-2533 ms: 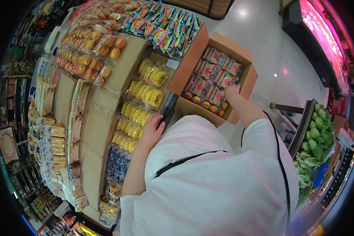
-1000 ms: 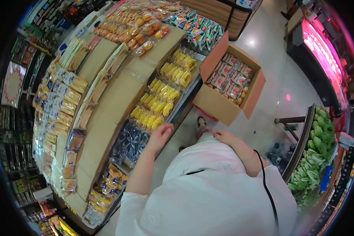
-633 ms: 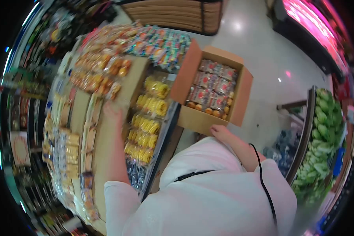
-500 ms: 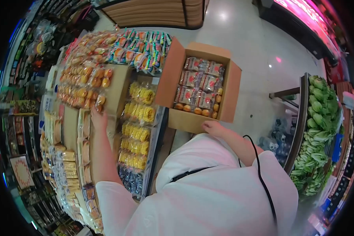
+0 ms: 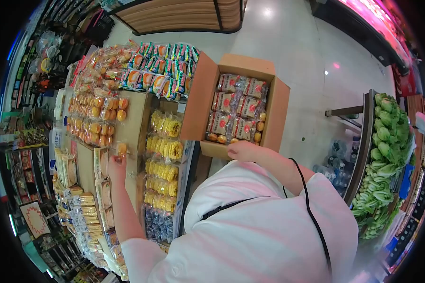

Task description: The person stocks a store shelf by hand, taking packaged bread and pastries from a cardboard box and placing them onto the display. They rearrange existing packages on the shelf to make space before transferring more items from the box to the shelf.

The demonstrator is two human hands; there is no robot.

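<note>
The left hand (image 5: 116,166) is stretched out over the tiered display surface (image 5: 136,118), w/ its fingers closed on a small bag of orange buns (image 5: 121,149) at the near edge of the bun rows. The grip looks clamped on that bag, though the fingertips are partly hidden behind it. The bag is held just above the brown cardboard tier, next to the big block of bagged orange buns (image 5: 93,120) that is laid out further left.

The right hand (image 5: 243,151) is rested on the near rim of an open cardboard box (image 5: 200,101), fingers curled over the edge; nothing else is seen in its grip. The box is tilted against the side of the display, its flaps spread. Inside, clear packs w/ red labels (image 5: 236,107) are stacked in rows, and a line of small round buns is seen along the near wall.

Between the two hands, packs of yellow cakes (image 5: 164,151) are lined up in a column on the lower shelf, w/ dark-wrapped packs (image 5: 157,225) at the near end. Colourful snack packs (image 5: 158,66) are set along the far end. Flat cracker packs (image 5: 71,165) are shelved at far left.

A white top and a black cord (image 5: 311,207) are seen in the foreground. Leafy greens (image 5: 385,155) are piled in a rack at right, well apart from the box.
</note>
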